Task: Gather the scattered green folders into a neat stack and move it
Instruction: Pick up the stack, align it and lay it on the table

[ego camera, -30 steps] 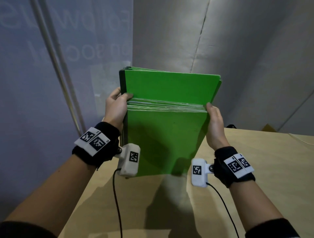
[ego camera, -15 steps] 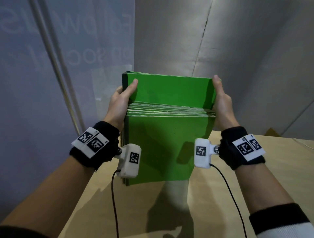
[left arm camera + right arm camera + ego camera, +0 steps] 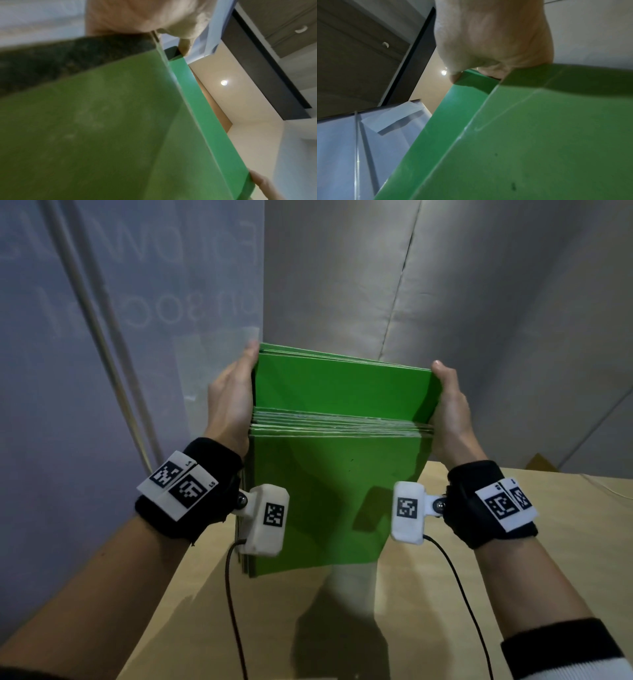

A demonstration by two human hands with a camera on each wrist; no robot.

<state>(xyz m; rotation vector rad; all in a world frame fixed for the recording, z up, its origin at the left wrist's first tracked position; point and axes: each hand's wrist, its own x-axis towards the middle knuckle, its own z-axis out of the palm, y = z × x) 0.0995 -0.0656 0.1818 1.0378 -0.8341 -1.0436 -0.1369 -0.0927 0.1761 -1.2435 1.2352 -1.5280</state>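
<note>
We hold the green folders (image 3: 337, 491) standing up at the table's (image 3: 513, 542) far left corner, left hand (image 3: 233, 398) and right hand (image 3: 452, 412) pressing flat against their sides.

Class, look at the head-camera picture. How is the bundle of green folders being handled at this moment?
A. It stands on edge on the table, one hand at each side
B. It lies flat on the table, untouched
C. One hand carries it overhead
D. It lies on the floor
A: the green folders stand upright on the table, with the left hand and the right hand against opposite side edges.
</note>
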